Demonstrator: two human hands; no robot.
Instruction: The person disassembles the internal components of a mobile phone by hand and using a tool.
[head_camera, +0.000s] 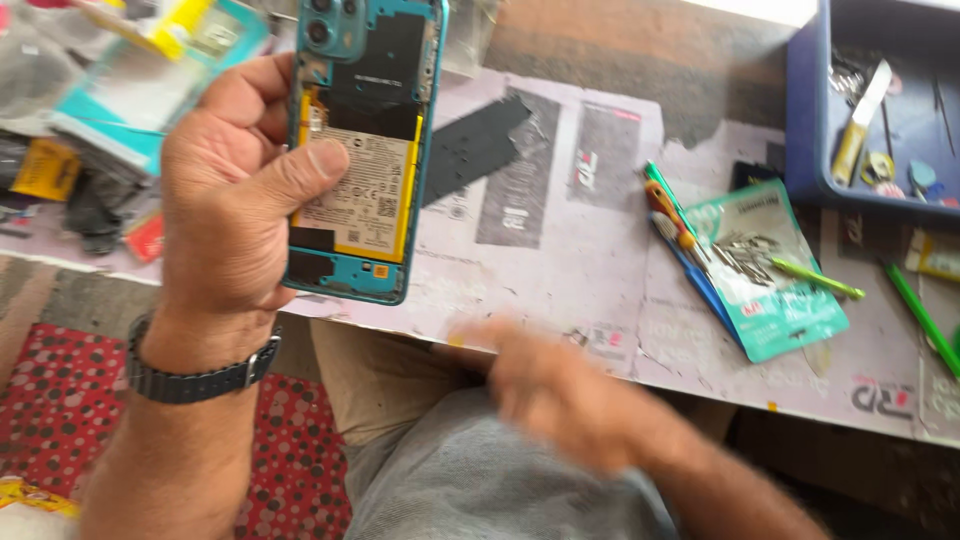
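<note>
Opened teal phone (365, 140), back cover off, battery exposed, upper centre-left of frame. Left hand (230, 190) wraps its left edge, thumb pressed on the battery. Right hand (560, 390) blurred at lower centre, apparently empty; how far open, cannot tell. Risk: one-handed hold over the worktable (560, 260) edge, so a slip drops it. Table covered in worn printed paper; screwdrivers (675, 225) at right, blue tray (805, 120) upper right.

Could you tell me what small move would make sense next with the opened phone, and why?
Probably bring the right hand up to the tools lying by the teal packet on the table. The left hand holds the opened phone upright with its back cover off and its battery exposed under the thumb, while the right hand is blurred, low by the table edge, and seems empty.
</note>
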